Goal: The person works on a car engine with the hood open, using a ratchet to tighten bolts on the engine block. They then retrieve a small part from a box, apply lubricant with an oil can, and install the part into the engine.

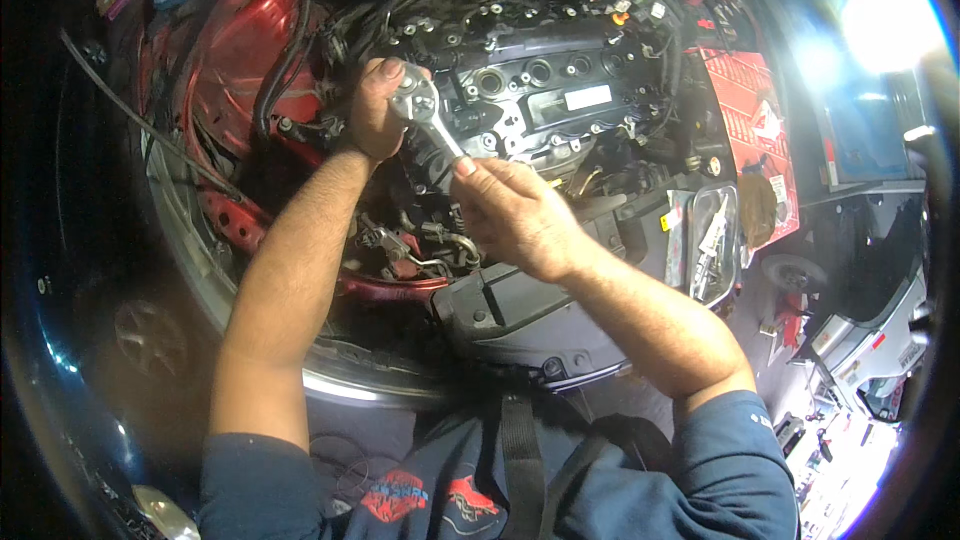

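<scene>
Ratchet wrench (pixel 438 133) at the left end of the exposed engine (pixel 556 90). The left hand (pixel 376 118) curls around its head; the right hand (pixel 527 217) grips its handle. Sound technique would seat the hidden drive end squarely, then swing smoothly.

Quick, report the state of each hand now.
Left hand: closed, holding the ratchet wrench at its head.
Right hand: closed, holding the wrench's handle.
</scene>
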Demonstrator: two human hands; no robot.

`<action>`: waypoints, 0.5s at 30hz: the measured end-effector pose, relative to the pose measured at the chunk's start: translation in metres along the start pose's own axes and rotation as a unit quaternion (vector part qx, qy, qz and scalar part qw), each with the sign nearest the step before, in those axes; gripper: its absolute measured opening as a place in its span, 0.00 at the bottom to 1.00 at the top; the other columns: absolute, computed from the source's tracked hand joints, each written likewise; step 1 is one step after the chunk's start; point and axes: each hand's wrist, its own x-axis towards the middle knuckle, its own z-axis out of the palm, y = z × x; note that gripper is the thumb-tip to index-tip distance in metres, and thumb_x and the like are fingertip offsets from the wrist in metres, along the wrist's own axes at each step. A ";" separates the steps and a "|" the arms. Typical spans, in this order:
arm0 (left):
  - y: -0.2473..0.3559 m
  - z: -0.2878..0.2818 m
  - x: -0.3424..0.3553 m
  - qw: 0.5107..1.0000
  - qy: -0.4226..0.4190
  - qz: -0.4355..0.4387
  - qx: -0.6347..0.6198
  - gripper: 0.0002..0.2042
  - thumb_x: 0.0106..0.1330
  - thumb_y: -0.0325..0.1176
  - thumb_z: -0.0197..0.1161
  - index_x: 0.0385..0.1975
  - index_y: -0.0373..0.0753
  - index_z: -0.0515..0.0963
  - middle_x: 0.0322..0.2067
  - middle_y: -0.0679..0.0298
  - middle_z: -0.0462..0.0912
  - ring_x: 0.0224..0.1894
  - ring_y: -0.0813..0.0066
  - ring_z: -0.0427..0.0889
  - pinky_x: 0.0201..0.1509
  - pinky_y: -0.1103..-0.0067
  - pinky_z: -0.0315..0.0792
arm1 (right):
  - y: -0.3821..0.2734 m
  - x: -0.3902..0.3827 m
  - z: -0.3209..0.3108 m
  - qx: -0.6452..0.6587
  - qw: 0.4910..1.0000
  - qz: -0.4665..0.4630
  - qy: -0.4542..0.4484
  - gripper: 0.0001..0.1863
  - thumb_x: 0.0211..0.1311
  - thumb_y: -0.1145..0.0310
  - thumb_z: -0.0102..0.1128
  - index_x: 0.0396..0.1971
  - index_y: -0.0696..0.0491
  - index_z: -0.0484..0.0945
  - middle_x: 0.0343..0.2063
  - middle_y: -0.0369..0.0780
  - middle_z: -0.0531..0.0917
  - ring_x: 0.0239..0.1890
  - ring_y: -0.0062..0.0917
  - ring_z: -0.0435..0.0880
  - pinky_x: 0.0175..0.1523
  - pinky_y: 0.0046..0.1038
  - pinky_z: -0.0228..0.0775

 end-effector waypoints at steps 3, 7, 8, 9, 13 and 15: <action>-0.001 -0.010 0.006 0.998 -0.048 0.003 -0.037 0.19 0.67 0.46 0.47 0.28 0.37 0.78 0.25 0.65 0.78 0.31 0.75 0.77 0.40 0.77 0.71 | 0.000 0.002 0.015 0.055 0.998 0.004 0.008 0.21 0.74 0.52 0.44 0.25 0.51 0.69 0.15 0.28 0.66 0.15 0.13 0.62 0.19 0.21 0.53; 0.028 0.008 0.012 0.972 -0.006 -0.116 -0.206 0.16 0.63 0.49 0.52 0.27 0.41 0.76 0.27 0.67 0.79 0.31 0.77 0.77 0.37 0.77 0.71 | -0.023 0.000 0.012 -0.185 0.982 -0.023 0.041 0.25 0.74 0.51 0.44 0.29 0.60 0.74 0.18 0.35 0.74 0.22 0.21 0.74 0.30 0.30 0.68; 0.036 0.026 0.008 0.964 0.155 -0.116 -0.181 0.17 0.63 0.50 0.53 0.27 0.42 0.76 0.28 0.67 0.79 0.31 0.76 0.77 0.38 0.78 0.71 | -0.029 -0.009 0.003 -0.297 0.951 -0.060 0.062 0.25 0.72 0.50 0.46 0.32 0.61 0.75 0.21 0.44 0.79 0.27 0.33 0.80 0.36 0.37 0.71; 0.050 0.037 -0.002 0.957 0.181 -0.109 -0.199 0.17 0.64 0.49 0.51 0.32 0.41 0.76 0.30 0.66 0.79 0.33 0.75 0.77 0.39 0.77 0.70 | -0.033 -0.021 -0.007 -0.378 0.917 -0.124 0.041 0.25 0.71 0.50 0.47 0.33 0.61 0.75 0.24 0.48 0.80 0.30 0.40 0.81 0.38 0.40 0.71; 0.099 0.111 -0.096 0.967 0.033 0.190 0.167 0.32 0.67 0.64 0.49 0.34 0.33 0.75 0.30 0.62 0.77 0.32 0.75 0.77 0.32 0.80 0.70 | -0.010 -0.119 -0.061 -0.449 0.847 -0.281 -0.046 0.19 0.68 0.54 0.53 0.36 0.58 0.75 0.28 0.53 0.79 0.34 0.50 0.79 0.40 0.43 0.70; 0.116 0.144 -0.125 0.936 -0.249 0.090 0.232 0.26 0.55 0.57 0.66 0.32 0.34 0.78 0.30 0.59 0.80 0.26 0.67 0.78 0.32 0.74 0.70 | 0.025 -0.167 -0.088 -0.440 0.849 -0.284 -0.076 0.12 0.63 0.63 0.60 0.35 0.57 0.75 0.29 0.49 0.79 0.34 0.47 0.79 0.39 0.41 0.71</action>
